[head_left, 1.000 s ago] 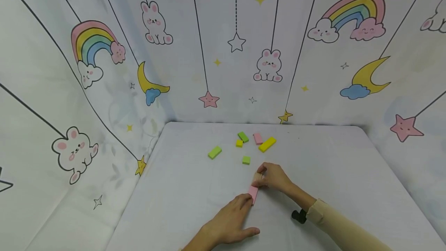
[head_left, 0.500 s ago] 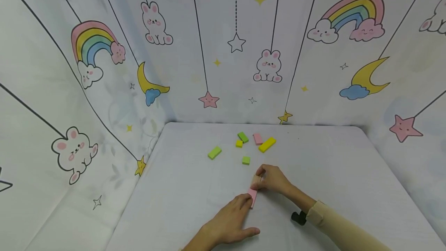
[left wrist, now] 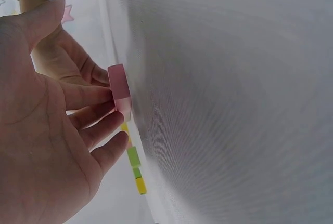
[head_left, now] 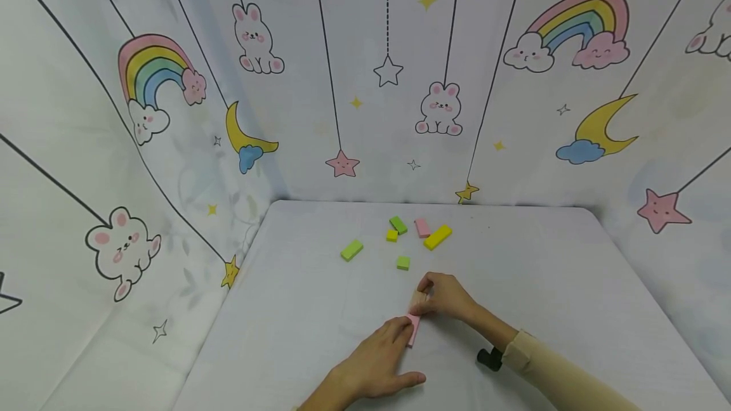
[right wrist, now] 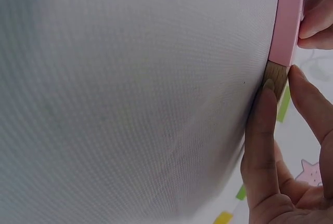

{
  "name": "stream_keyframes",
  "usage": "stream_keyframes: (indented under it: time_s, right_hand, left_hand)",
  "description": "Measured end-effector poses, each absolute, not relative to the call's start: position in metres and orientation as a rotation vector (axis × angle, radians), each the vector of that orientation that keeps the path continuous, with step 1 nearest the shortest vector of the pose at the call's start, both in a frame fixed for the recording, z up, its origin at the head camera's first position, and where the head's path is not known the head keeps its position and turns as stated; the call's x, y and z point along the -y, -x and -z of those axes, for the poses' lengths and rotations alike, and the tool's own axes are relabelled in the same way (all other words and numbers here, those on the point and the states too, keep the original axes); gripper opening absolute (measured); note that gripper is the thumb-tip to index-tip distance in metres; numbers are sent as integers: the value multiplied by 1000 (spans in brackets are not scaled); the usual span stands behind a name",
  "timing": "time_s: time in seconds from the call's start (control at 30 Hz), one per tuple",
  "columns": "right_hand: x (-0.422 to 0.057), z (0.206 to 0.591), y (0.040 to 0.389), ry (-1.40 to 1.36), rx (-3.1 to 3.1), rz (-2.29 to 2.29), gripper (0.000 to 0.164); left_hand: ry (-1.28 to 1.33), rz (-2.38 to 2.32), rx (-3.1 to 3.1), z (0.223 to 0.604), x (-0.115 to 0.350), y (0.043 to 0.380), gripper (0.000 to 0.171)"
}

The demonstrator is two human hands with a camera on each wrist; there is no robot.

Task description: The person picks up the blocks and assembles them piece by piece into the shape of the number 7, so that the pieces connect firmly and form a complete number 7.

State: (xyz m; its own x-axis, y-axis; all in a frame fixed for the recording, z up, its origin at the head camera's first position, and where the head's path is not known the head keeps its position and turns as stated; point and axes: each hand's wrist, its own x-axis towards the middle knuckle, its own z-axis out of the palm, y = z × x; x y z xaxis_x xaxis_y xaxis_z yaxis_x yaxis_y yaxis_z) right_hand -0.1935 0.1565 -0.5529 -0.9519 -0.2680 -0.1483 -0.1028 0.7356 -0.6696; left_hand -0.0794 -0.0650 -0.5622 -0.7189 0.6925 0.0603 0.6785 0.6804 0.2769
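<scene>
On the white table a long pink block (head_left: 413, 333) lies end to end with a plain wooden block (head_left: 419, 299); in the right wrist view their ends meet. My right hand (head_left: 450, 297) pinches the wooden block (right wrist: 279, 72) between thumb and fingers. Extended fingertips of my left hand (head_left: 379, 360) touch the left side of the pink block, its thumb held apart. The left wrist view shows those fingertips against the pink block (left wrist: 119, 81), with part of the block hidden behind them.
Farther back lie a light green block (head_left: 352, 250), a small green cube (head_left: 403, 263), a yellow cube (head_left: 392, 234), another green block (head_left: 398, 224), a shorter pink block (head_left: 422, 228) and a long yellow block (head_left: 438, 236). A patterned cloth wall (head_left: 365, 125) rises behind the table.
The pink and wooden blocks have slid slightly toward the person, along with my right hand. My left hand stays in about the same place.
</scene>
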Motion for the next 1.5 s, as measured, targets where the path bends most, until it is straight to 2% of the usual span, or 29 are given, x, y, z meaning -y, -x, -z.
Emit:
stream_keyframes:
  time_s: [0.4,0.6,0.8,1.07,1.5]
  right_hand:
    - [-159,554,198,336,-2687,1012,50]
    - [-163,553,202,361,-2667,994,43]
    - [-165,550,209,269,-2645,1034,34]
    - [-173,545,235,250,-2745,1031,27]
    - [-176,550,291,413,-2961,1121,17]
  left_hand:
    - [-1159,-451,-2809,559,67,80,92]
    - [-1143,-447,-2795,561,66,79,95]
    - [-1143,-423,-2811,560,65,79,93]
    - [-1124,-409,-2802,559,65,81,94]
    - [-1122,-399,-2814,555,64,80,93]
